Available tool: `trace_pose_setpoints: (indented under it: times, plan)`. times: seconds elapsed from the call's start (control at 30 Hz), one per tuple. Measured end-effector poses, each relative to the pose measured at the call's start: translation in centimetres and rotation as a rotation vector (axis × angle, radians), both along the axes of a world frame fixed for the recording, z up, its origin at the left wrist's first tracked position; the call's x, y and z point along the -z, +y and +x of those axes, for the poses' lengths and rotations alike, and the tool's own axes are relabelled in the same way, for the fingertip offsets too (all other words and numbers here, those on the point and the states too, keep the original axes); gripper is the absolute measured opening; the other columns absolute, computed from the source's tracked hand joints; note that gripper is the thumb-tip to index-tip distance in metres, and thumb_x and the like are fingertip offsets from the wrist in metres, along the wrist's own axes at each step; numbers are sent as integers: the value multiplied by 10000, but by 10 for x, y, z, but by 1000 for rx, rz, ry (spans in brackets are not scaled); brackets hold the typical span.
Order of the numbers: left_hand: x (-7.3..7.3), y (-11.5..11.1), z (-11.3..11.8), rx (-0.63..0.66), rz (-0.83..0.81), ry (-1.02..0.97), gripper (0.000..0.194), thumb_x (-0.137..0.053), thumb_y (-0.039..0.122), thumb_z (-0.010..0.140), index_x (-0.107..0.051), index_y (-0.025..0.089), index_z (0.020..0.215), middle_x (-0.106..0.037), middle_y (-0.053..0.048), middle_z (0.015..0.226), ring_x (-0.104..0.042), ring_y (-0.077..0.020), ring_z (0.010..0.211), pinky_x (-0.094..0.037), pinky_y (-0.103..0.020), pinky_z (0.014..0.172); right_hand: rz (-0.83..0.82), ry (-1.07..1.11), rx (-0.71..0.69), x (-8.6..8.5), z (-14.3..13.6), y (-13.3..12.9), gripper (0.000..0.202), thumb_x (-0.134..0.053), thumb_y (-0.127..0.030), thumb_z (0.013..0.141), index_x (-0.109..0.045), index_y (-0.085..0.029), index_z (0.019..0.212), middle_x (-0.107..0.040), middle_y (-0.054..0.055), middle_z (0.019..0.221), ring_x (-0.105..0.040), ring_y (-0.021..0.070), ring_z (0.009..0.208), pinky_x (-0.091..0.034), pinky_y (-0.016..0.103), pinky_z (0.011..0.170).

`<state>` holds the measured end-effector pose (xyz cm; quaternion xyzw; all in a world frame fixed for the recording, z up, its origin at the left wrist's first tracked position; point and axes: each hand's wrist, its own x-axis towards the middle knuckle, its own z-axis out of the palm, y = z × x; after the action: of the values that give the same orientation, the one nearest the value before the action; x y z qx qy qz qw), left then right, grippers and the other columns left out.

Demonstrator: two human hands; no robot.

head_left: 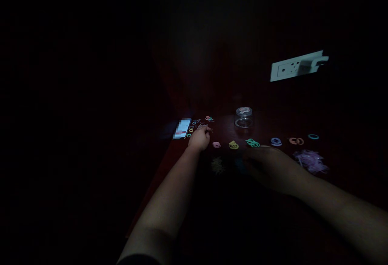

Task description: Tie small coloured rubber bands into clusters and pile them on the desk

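Observation:
My left hand (199,139) reaches over a mixed pile of small coloured bands (200,126), at least one finger stretched out and touching or just above them. My right hand (265,163) is over a dim blue pile of thin bands (240,165), just in front of green hair ties (252,143); its fingers bend down into shadow, so what they hold is hidden. Pink hair ties (216,145), yellow hair ties (233,145), purple hair ties (275,141), orange-brown hair ties (296,141) and a teal ring (313,137) lie in a row.
A lit phone (182,129) lies by the table's left edge. A clear lidded jar (243,118) stands behind the row. A pale pile (218,165) and a lilac pile (312,161) of thin bands lie nearer me. A socket strip (297,66) is at upper right. Surroundings are very dark.

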<state>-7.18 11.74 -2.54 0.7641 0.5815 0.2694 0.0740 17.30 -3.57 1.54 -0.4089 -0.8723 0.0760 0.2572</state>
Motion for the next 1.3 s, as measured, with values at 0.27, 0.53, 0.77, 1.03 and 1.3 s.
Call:
trace_pose_setpoints:
  times: [0.27,0.53,0.77,1.03,1.3]
  plan:
    - [-4,0,-1,31,-8,47,301,-493,138,871,-717,203,1062,-689,-42,1196,-609,-200,1141,-440,-313,1052,-13,-21,11,0,-1,1,118,-518,-123,810,-608,-198,793,-650,29,766,-583,172,711,-406,291,654]
    - [-8,-5,-6,-22,43,-7,145,-599,194,826,-715,207,913,-730,-42,831,-674,-195,784,-524,-309,788,28,-13,17,1,2,2,117,-515,-117,815,-583,-198,765,-634,24,727,-568,162,675,-401,283,630]
    - [-22,-45,13,124,158,-208,96,-614,268,859,-643,184,896,-700,-27,814,-664,-148,774,-516,-265,767,78,27,44,3,4,8,119,-500,-131,852,-592,-197,813,-650,30,760,-600,170,702,-426,289,653]
    - [-36,-129,50,394,0,-459,123,-645,298,861,-669,187,907,-721,-14,835,-659,-120,718,-527,-228,695,123,130,41,1,3,6,184,-550,-203,890,-596,-215,1068,-670,54,968,-629,186,838,-465,308,723]
    - [-29,-126,51,466,-108,-528,127,-642,288,861,-656,186,935,-733,-35,895,-680,-146,781,-538,-254,702,143,80,37,-2,6,8,142,-500,-259,955,-626,-198,932,-676,55,886,-633,180,810,-456,310,736]
